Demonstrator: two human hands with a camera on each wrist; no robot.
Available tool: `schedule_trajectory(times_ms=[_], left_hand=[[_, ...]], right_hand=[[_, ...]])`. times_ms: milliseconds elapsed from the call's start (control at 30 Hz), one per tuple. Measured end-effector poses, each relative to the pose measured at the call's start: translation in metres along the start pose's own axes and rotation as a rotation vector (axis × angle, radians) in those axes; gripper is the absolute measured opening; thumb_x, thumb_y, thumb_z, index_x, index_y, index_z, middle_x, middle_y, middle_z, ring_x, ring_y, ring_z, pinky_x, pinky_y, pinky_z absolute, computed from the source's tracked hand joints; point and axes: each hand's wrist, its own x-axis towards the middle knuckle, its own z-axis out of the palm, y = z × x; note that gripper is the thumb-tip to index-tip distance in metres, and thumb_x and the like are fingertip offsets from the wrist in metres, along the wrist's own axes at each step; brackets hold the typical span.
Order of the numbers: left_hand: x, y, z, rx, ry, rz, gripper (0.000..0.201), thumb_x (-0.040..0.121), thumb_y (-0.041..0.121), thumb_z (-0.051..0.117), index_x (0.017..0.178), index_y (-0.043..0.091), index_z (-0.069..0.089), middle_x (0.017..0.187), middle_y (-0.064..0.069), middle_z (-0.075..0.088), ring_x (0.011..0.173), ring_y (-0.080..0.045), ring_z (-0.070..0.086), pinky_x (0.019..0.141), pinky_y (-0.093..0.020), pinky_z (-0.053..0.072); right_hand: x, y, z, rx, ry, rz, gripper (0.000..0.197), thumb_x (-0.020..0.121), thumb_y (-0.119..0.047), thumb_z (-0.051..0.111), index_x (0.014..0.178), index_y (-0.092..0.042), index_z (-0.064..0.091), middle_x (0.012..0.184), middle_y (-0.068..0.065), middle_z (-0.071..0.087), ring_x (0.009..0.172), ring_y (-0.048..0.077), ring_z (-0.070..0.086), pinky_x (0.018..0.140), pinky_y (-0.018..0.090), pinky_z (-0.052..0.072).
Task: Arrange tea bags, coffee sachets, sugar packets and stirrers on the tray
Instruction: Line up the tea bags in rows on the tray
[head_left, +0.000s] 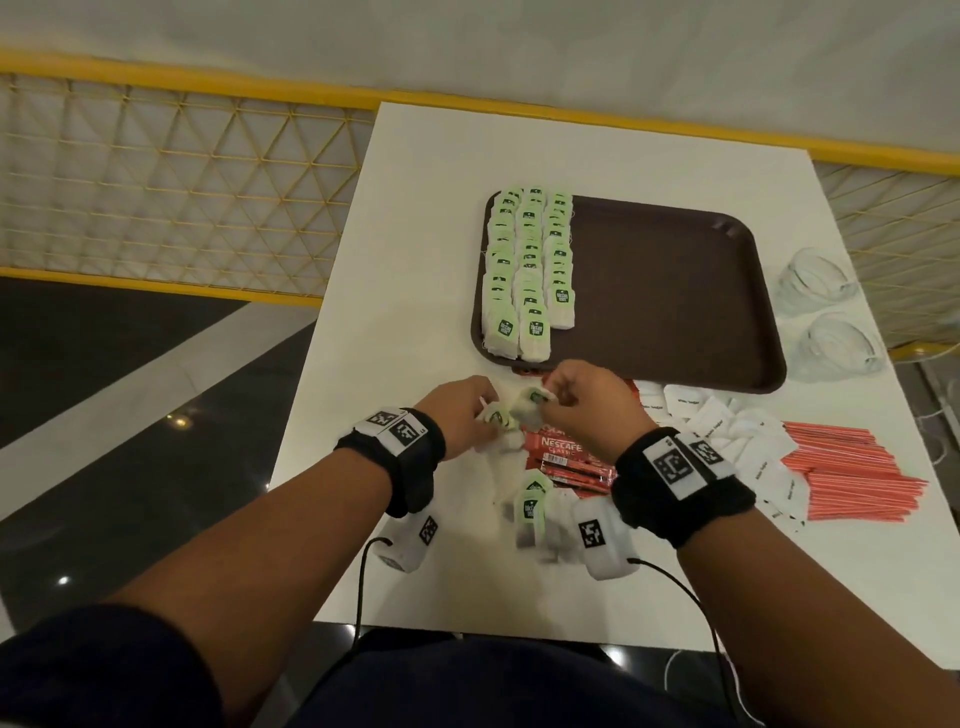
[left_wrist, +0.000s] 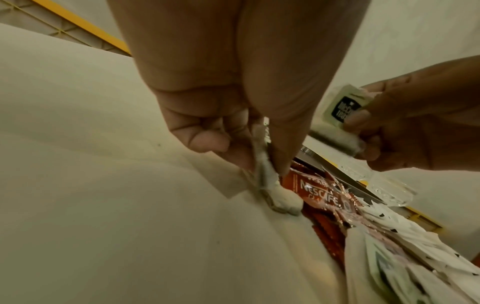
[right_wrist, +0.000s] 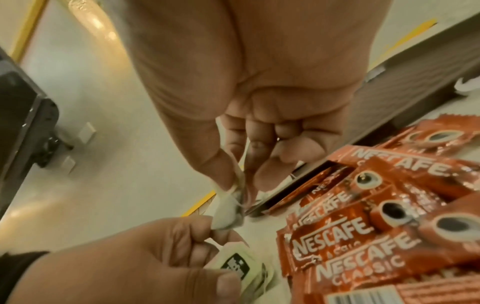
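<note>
Tea bags, soft white paper with green tags (head_left: 524, 408), pinched in both hands (head_left: 519, 410) just before the brown plastic tray (head_left: 675, 291); light, tearable, strings tangle. Best gripped by tags.

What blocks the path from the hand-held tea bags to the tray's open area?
Nothing visible. Both hands pinch tea bags just short of the tray's near rim; the bare brown floor beside the tea bag rows is open.
</note>
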Motion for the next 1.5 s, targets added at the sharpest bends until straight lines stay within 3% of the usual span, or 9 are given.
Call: schedule_trajectory(times_ms=[133,500,633,767,833,933,1200,1367,1500], left_hand=[[0.007,0.008,0.004,0.068,-0.027,0.007,0.043,0.087,0.027,0.07,0.126,0.02,0.052,0.105,-0.001,0.059,0.091,-0.019,0.055,0.077,-0.027,0.043],[0.018,0.019,0.0,0.14,-0.015,0.016,0.025,0.079,0.022,0.075,0.089,0.022,0.052,0.092,0.001,0.058,0.083,-0.02,0.057,0.069,-0.029,0.044],[0.02,0.018,-0.012,-0.008,0.018,0.015,0.025,0.08,0.023,0.078,0.092,0.023,0.056,0.086,0.007,0.06,0.077,-0.013,0.055,0.063,-0.024,0.041],[0.026,0.025,-0.036,-0.117,0.087,0.042,0.023,0.078,0.027,0.081,0.083,0.027,0.058,0.082,0.007,0.065,0.073,-0.011,0.058,0.064,-0.025,0.042],[0.031,0.03,-0.046,-0.169,0.131,0.048,0.02,0.08,0.028,0.079,0.085,0.027,0.059,0.085,0.005,0.068,0.076,-0.015,0.062,0.069,-0.029,0.048],[0.038,0.038,-0.057,-0.184,0.187,0.057,0.015,0.087,0.025,0.072,0.097,0.021,0.062,0.082,0.009,0.064,0.071,-0.006,0.057,0.063,-0.019,0.041],[0.056,0.046,-0.061,-0.243,0.203,0.073,0.024,0.093,0.019,0.063,0.117,0.018,0.064,0.115,0.007,0.064,0.102,-0.01,0.06,0.085,-0.021,0.044],[0.067,0.052,-0.061,-0.223,0.214,0.102,0.025,0.093,0.019,0.064,0.117,0.018,0.065,0.114,0.006,0.065,0.098,-0.01,0.059,0.085,-0.021,0.043],[0.077,0.06,-0.061,-0.238,0.219,0.098,0.025,0.089,0.022,0.069,0.113,0.017,0.065,0.111,0.003,0.068,0.095,-0.013,0.062,0.088,-0.029,0.05]], right_hand=[[-0.002,0.015,-0.012,0.151,0.021,0.047,0.011,0.084,-0.02,0.071,0.084,-0.02,0.06,0.081,0.006,0.068,0.073,0.022,0.065,0.072,0.043,0.056],[0.016,0.039,-0.025,0.311,0.09,0.139,0.011,0.084,-0.02,0.075,0.089,-0.014,0.068,0.08,0.012,0.073,0.063,0.016,0.064,0.067,0.039,0.058],[0.032,0.043,-0.034,0.37,0.135,0.144,0.014,0.084,-0.015,0.074,0.091,-0.005,0.067,0.074,0.014,0.068,0.053,0.008,0.058,0.05,0.018,0.049],[0.058,0.05,-0.044,0.379,0.164,0.172,0.011,0.086,-0.017,0.073,0.091,-0.009,0.068,0.08,0.01,0.071,0.058,0.006,0.059,0.058,0.021,0.052],[0.073,0.054,-0.047,0.358,0.153,0.192,0.006,0.088,-0.015,0.069,0.093,-0.011,0.068,0.084,0.01,0.071,0.063,0.007,0.06,0.06,0.022,0.052],[0.094,0.057,-0.048,0.288,0.131,0.201,0.001,0.09,-0.014,0.067,0.09,-0.015,0.066,0.084,0.009,0.069,0.066,0.011,0.06,0.061,0.022,0.05],[0.131,0.057,-0.042,0.168,0.093,0.171,0.013,0.086,-0.02,0.073,0.092,-0.013,0.064,0.076,0.001,0.065,0.061,0.01,0.059,0.059,0.024,0.046],[0.145,0.061,-0.039,0.109,0.126,0.179,0.018,0.081,-0.025,0.076,0.082,-0.019,0.058,0.084,0.004,0.067,0.078,0.023,0.066,0.076,0.04,0.056],[0.146,0.062,-0.041,0.099,0.172,0.161,0.021,0.082,-0.026,0.074,0.084,-0.016,0.056,0.08,-0.001,0.06,0.076,0.018,0.06,0.068,0.032,0.049]])
